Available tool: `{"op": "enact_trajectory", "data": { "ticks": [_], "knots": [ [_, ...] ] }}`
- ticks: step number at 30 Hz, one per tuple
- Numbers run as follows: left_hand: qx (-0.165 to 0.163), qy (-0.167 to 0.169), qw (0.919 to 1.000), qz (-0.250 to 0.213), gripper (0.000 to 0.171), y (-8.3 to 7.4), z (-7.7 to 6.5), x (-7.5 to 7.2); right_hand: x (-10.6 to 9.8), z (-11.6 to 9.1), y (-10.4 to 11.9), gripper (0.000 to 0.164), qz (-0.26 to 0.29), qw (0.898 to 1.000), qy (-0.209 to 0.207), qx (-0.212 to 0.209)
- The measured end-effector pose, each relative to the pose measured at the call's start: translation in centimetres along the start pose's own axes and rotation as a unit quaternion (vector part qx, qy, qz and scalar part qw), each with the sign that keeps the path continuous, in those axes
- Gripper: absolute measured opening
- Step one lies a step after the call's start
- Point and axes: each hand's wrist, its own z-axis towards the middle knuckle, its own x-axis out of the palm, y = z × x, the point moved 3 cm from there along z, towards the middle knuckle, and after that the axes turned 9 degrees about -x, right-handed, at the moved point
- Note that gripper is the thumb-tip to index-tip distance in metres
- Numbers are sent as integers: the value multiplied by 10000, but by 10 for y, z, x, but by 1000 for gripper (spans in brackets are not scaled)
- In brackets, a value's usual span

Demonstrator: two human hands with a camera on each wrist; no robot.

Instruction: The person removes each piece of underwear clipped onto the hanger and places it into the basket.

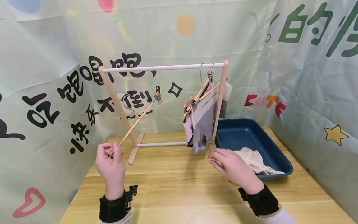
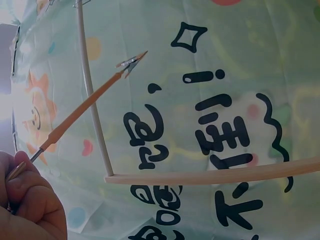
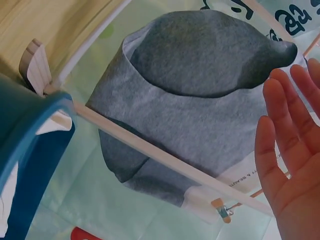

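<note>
My left hand [image 1: 111, 166] pinches one end of a small wooden clip hanger [image 1: 142, 115]. The hanger slants up and away from the fingers, its metal hook to the left and a clip [image 1: 158, 97] at the far end; no garment hangs from it. In the left wrist view the same hanger [image 2: 75, 117] rises from the curled fingers [image 2: 37, 195]. My right hand [image 1: 235, 166] hovers by the front left of a blue tub [image 1: 235, 133], holding nothing. In the right wrist view its fingers [image 3: 287, 117] are extended beside a grey and white garment [image 3: 190, 117].
A small wooden clothes rack [image 1: 167, 67] stands on the table [image 1: 167, 180]. Two hangers hang at the rail's right end, bearing the grey and white garment and a pink one [image 1: 188, 132]. Cream cloth [image 1: 253, 158] lies in the tub. Printed curtains enclose the back and sides.
</note>
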Motion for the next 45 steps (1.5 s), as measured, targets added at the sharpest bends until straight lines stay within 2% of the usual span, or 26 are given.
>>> {"op": "enact_trajectory", "data": {
  "ticks": [8,12,21,27,36,42,45],
  "knots": [
    [8,-14,10000,10,17,0,0,2,8,-1,5,15,14,9998,37,-172],
    [70,31,10000,-1,17,0,-1,4,11,0,8,22,63,9996,-1,-282],
    [59,29,10000,-75,17,-1,-2,4,17,1,13,16,30,9989,-110,-461],
    [76,59,10000,-27,17,-1,-2,4,19,0,13,5,53,9987,-130,-490],
    [119,66,9999,62,16,3,-3,6,21,-1,12,18,89,9992,-15,-379],
    [171,87,9997,139,15,4,-3,8,22,-1,12,5,23,9986,-183,-490],
    [160,125,9997,156,15,4,-3,9,23,-1,12,8,15,9985,-223,-504]
  ]
}}
